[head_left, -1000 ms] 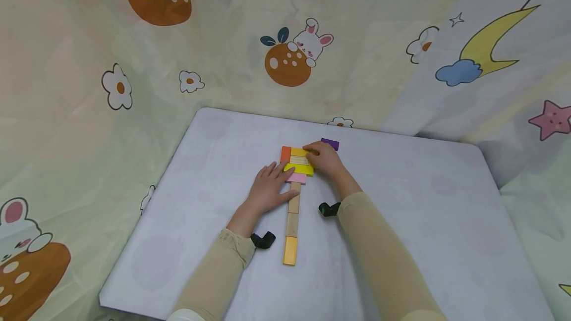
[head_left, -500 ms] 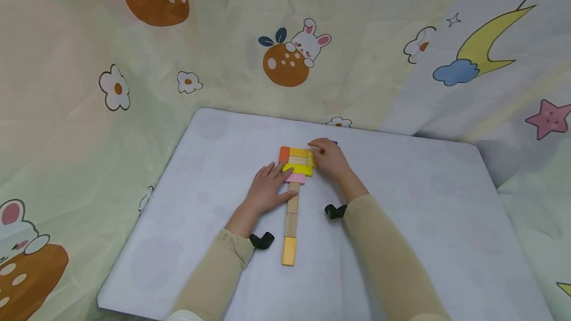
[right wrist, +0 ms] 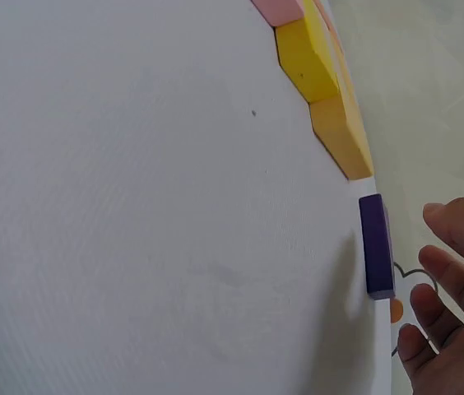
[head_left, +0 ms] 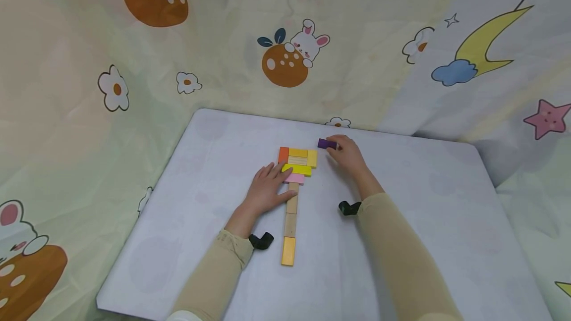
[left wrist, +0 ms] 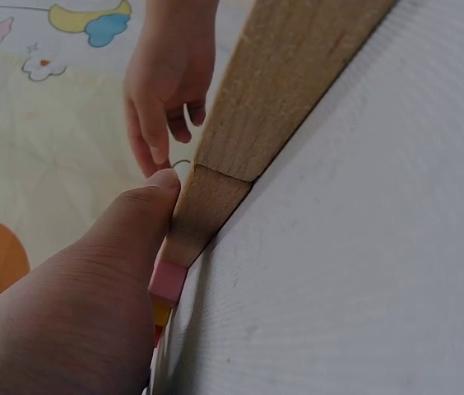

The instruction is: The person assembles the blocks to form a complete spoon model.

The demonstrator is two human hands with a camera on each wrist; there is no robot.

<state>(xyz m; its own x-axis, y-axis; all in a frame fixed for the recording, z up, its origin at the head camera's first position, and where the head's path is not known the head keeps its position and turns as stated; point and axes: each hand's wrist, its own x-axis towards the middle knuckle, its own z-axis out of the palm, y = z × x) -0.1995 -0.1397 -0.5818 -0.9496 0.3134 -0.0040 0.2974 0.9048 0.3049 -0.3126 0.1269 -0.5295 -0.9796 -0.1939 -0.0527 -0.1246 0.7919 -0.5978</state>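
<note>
Flat wooden blocks form a long figure in the head view. Its stem is a column of plain wood blocks (head_left: pixel 290 224) with an orange-yellow block (head_left: pixel 288 251) at the near end. Above come a pink block (head_left: pixel 295 179), a bright yellow block (head_left: pixel 300 170) and a frame of orange (head_left: pixel 283 155) and yellow blocks around pale wood. My left hand (head_left: pixel 266 189) rests along the left side, fingers spread over the yellow and pink blocks, thumb on the stem. My right hand (head_left: pixel 349 155) is at the right end of a purple block (right wrist: pixel 377 247); in the right wrist view its loosely bent fingers stand beside that block.
The blocks lie on a white tabletop (head_left: pixel 428 202) with rounded far corners. A cloth backdrop (head_left: pixel 232 38) printed with rabbits, flowers and a moon hangs behind it. Black wrist mounts (head_left: pixel 261 240) stick out from both sleeves.
My right hand has left the pale yellow block at the frame's right side and moved right and back to the purple block. My left hand stays in place.
</note>
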